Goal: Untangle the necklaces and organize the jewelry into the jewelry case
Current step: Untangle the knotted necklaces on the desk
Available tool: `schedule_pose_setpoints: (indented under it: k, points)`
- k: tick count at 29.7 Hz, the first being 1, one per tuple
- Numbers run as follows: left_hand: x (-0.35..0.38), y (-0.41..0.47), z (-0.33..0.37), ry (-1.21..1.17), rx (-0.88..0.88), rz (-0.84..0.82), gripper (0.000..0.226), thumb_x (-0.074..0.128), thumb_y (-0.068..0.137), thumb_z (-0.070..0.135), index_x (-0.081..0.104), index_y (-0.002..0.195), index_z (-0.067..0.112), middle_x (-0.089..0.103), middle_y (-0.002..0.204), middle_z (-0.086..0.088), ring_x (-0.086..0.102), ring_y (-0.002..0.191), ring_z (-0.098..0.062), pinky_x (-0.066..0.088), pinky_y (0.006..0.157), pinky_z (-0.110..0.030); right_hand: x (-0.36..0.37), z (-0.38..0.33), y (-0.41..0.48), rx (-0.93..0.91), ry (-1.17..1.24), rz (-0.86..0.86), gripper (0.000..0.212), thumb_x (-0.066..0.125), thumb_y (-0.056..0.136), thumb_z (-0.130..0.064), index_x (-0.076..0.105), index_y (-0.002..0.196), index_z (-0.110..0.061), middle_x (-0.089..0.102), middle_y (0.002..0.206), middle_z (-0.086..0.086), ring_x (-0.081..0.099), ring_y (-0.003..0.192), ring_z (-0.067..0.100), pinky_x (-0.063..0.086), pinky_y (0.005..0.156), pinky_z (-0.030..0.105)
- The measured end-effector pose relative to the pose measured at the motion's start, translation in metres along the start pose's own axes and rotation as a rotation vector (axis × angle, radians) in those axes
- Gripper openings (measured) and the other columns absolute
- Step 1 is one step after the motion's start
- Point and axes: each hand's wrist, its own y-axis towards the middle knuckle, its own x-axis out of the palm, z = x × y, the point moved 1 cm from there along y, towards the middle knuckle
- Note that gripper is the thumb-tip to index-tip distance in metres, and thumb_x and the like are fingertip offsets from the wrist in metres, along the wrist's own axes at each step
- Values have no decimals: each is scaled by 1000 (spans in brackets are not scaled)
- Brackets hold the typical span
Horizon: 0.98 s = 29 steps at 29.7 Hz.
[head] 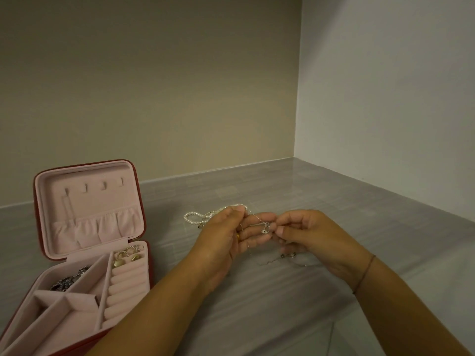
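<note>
A thin silver chain necklace (264,225) with a small pendant is stretched between both hands above the grey counter. My left hand (226,235) pinches the chain near its upper end, and my right hand (308,232) pinches it by the pendant. A white pearl strand (194,217) lies on the counter behind my left hand, partly hidden by it. More fine chain and a small ring-shaped piece (289,256) lie under my right hand. The red jewelry case (84,242) with pink lining stands open at the left, holding gold earrings (127,256) and dark silver jewelry (69,278).
The grey counter (282,304) runs into a corner, with a beige wall behind and a white wall on the right. The case lid stands upright with hooks and a gathered pocket. Several tray compartments hold nothing.
</note>
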Motion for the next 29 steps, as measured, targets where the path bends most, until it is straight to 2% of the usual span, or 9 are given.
schedule_pose_setpoints:
  k: [2, 4, 9, 13, 15, 18, 23, 26, 29]
  points:
    - [-3, 1, -2, 87, 18, 48, 19, 36, 103, 20, 48, 105, 5, 74, 100, -12, 72, 88, -21, 59, 68, -29, 2, 6, 0, -15, -4, 117, 11, 61, 87, -4, 72, 87, -6, 65, 67, 8, 62, 62, 16, 57, 65, 29]
    - [-5, 1, -4, 156, 32, 97, 19, 39, 102, 21, 52, 99, 7, 74, 99, -7, 72, 86, -16, 59, 68, -29, 5, 13, 0, -67, -25, 204, 11, 63, 87, -6, 73, 85, -9, 67, 69, 7, 64, 65, 18, 58, 68, 30]
    - [-9, 5, -6, 230, 83, 208, 22, 44, 100, 20, 59, 86, 12, 71, 91, -3, 68, 80, -14, 54, 66, -27, 6, 16, 0, -199, -7, 269, 12, 63, 86, -7, 74, 85, -12, 71, 70, 2, 66, 69, 11, 52, 66, 19]
    - [-6, 5, -8, 205, 56, 178, 22, 37, 103, 18, 53, 90, 10, 72, 78, -6, 70, 72, -18, 56, 68, -30, 4, 14, -4, -285, -60, 309, 11, 65, 84, -10, 74, 87, -15, 72, 76, 0, 65, 70, 11, 52, 65, 17]
    - [-2, 3, -7, 157, 32, 151, 22, 33, 104, 16, 50, 93, 7, 73, 77, -12, 72, 74, -24, 59, 70, -33, 4, 13, -6, -315, -84, 312, 12, 66, 83, -10, 74, 87, -17, 73, 80, 0, 65, 71, 11, 52, 66, 17]
    - [2, 0, -5, 52, 2, 125, 24, 30, 104, 15, 47, 91, 5, 72, 79, -18, 72, 74, -29, 60, 68, -35, 3, 12, -7, -322, -48, 297, 11, 68, 80, -6, 74, 84, -15, 73, 75, -3, 64, 67, 6, 50, 63, 15]
    - [4, -3, -6, 41, -52, 77, 29, 29, 104, 18, 49, 88, 5, 73, 86, -17, 72, 79, -30, 58, 73, -35, 5, 11, -9, -322, 36, 240, 13, 70, 72, -14, 72, 83, -9, 71, 70, -3, 62, 64, 4, 50, 62, 14]
    - [4, -3, -7, 49, -58, 60, 24, 30, 104, 18, 48, 98, 4, 70, 78, -14, 71, 71, -28, 57, 73, -37, 2, 14, -8, -298, 61, 246, 19, 69, 69, -25, 72, 82, -11, 70, 74, 3, 64, 69, 11, 52, 67, 19]
    - [5, -5, -8, 57, -53, 44, 27, 29, 104, 20, 49, 100, 2, 67, 70, -10, 67, 59, -24, 57, 62, -33, 1, 16, -8, -269, 160, 160, 17, 71, 75, -20, 69, 84, -5, 66, 73, 9, 64, 71, 16, 53, 69, 26]
